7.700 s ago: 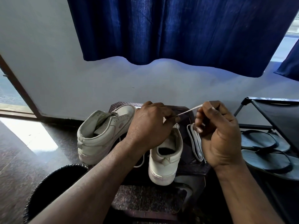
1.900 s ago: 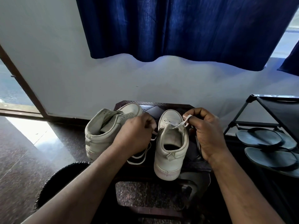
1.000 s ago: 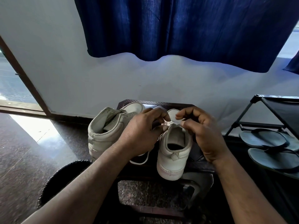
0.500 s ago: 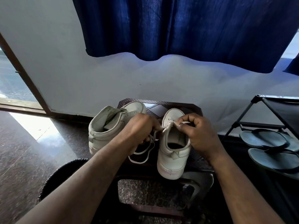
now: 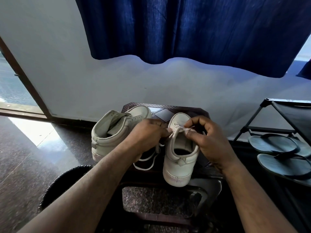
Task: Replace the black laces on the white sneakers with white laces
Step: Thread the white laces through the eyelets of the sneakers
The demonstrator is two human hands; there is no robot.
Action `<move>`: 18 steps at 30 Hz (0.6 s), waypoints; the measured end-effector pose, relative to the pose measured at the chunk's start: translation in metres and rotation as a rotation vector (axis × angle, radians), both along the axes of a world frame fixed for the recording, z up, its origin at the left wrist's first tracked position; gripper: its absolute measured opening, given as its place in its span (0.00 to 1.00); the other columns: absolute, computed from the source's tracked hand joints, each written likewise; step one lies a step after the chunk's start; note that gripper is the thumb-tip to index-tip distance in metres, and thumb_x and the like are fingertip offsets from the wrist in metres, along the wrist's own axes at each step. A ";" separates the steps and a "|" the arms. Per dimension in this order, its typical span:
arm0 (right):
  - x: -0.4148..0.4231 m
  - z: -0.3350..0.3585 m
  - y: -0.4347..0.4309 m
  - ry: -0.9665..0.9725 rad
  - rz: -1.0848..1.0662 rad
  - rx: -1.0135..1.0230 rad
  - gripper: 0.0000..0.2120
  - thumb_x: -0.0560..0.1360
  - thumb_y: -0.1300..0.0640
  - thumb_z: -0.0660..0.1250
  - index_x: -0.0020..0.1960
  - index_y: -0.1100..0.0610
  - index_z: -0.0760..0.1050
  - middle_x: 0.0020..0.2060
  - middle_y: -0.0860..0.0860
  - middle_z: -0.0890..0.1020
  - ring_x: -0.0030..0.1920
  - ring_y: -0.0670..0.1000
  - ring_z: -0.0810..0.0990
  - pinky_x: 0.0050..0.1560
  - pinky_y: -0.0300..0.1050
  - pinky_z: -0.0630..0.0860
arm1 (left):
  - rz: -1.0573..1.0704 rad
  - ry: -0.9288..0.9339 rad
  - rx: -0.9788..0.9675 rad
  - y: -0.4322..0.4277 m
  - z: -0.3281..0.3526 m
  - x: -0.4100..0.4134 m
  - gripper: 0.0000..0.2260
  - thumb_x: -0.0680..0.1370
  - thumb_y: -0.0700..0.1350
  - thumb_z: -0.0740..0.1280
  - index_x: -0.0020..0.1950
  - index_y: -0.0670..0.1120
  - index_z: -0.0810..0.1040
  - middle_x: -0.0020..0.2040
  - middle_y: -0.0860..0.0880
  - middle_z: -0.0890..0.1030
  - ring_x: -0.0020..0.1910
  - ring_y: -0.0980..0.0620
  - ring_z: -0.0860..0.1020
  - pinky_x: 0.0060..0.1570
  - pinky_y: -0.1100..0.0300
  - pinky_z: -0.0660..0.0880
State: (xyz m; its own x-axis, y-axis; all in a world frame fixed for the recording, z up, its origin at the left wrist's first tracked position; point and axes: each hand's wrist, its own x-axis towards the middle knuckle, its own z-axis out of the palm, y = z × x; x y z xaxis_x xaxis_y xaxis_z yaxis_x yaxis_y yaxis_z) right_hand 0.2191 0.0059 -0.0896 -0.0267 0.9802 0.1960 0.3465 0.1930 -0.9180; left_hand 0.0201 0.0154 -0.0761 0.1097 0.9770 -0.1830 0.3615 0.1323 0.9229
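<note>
Two white sneakers stand on a dark stool (image 5: 161, 113), heels toward me. The left sneaker (image 5: 116, 130) leans sideways with bare eyelets. The right sneaker (image 5: 180, 155) stands upright and carries a white lace (image 5: 178, 129) across its upper eyelets. My left hand (image 5: 148, 135) grips the lace at the shoe's left side, and slack loops of lace (image 5: 146, 162) hang below it. My right hand (image 5: 207, 140) pinches the lace end over the tongue between thumb and forefinger. No black lace is in view.
A dark round basket (image 5: 67, 179) sits on the floor at my lower left. At the right, a black rack (image 5: 286, 111) stands over a pair of blue sandals (image 5: 277, 148). White wall and a blue curtain (image 5: 193, 31) rise behind the stool.
My right hand has shifted slightly toward the toe along the lace over the tongue. My left hand keeps its hold beside the shoe. Both sneakers stay where they were.
</note>
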 end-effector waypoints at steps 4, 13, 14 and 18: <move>0.005 0.001 -0.008 -0.204 -0.066 0.124 0.11 0.71 0.64 0.75 0.46 0.49 0.81 0.41 0.41 0.83 0.42 0.42 0.81 0.41 0.29 0.71 | -0.075 0.183 0.013 0.002 0.001 -0.006 0.06 0.80 0.45 0.70 0.43 0.50 0.80 0.36 0.58 0.76 0.34 0.59 0.74 0.28 0.75 0.67; 0.000 0.003 -0.014 -0.285 -0.192 0.279 0.08 0.70 0.63 0.77 0.43 0.50 0.83 0.38 0.40 0.84 0.43 0.38 0.82 0.39 0.25 0.71 | 0.044 0.014 -0.121 0.000 0.003 -0.005 0.12 0.73 0.45 0.71 0.46 0.35 0.81 0.34 0.47 0.75 0.26 0.53 0.66 0.21 0.67 0.59; 0.000 0.003 -0.014 -0.281 -0.191 0.281 0.09 0.70 0.63 0.77 0.43 0.50 0.82 0.39 0.40 0.84 0.43 0.39 0.82 0.40 0.25 0.71 | 0.056 -0.002 -0.113 0.000 0.003 -0.003 0.09 0.73 0.44 0.71 0.45 0.37 0.82 0.34 0.48 0.76 0.25 0.53 0.67 0.21 0.67 0.60; 0.001 0.001 -0.014 -0.267 -0.178 0.292 0.09 0.71 0.63 0.77 0.44 0.50 0.82 0.40 0.41 0.84 0.43 0.40 0.82 0.41 0.27 0.73 | 0.018 -0.049 -0.027 0.000 0.002 0.003 0.03 0.76 0.43 0.73 0.48 0.44 0.84 0.35 0.51 0.80 0.22 0.60 0.69 0.22 0.70 0.64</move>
State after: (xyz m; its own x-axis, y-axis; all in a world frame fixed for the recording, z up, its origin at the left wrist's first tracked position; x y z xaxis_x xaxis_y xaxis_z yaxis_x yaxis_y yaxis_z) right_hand 0.2201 -0.0079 -0.0891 0.0502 0.8788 0.4745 0.6158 0.3468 -0.7075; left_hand 0.0233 0.0155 -0.0741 0.1014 0.9736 -0.2045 0.3130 0.1639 0.9355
